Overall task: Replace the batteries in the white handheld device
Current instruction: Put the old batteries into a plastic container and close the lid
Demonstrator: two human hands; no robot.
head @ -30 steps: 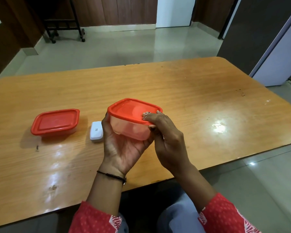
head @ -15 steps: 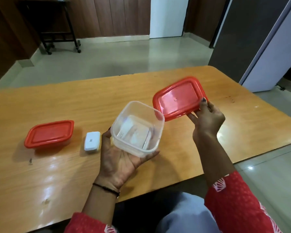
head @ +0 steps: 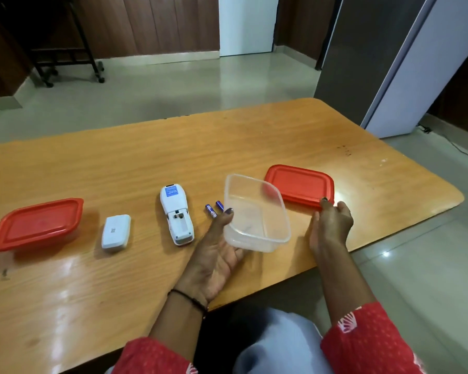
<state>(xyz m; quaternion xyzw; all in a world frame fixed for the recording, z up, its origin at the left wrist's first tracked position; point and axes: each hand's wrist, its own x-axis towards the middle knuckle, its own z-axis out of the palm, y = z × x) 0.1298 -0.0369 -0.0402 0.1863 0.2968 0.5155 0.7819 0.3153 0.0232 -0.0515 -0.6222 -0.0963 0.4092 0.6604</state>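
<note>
The white handheld device (head: 176, 214) lies back-up on the wooden table (head: 119, 171) with its battery bay uncovered. Its white cover (head: 116, 232) lies to the left of it. Two small blue batteries (head: 214, 209) lie just right of the device. My left hand (head: 214, 255) holds the empty clear plastic container (head: 257, 214) tilted above the table, palm underneath and thumb on the rim. The container's red lid (head: 300, 186) lies flat to its right. My right hand (head: 331, 228) touches the lid's near edge with a fingertip.
A second container with a red lid (head: 37, 224) stands closed at the left of the table. The near table edge runs just under my wrists. A grey cabinet (head: 376, 63) stands beyond the table's far right corner.
My right hand took the lid off and laid it on the table at the right. The device and two batteries, before in the container, now lie on the table.
</note>
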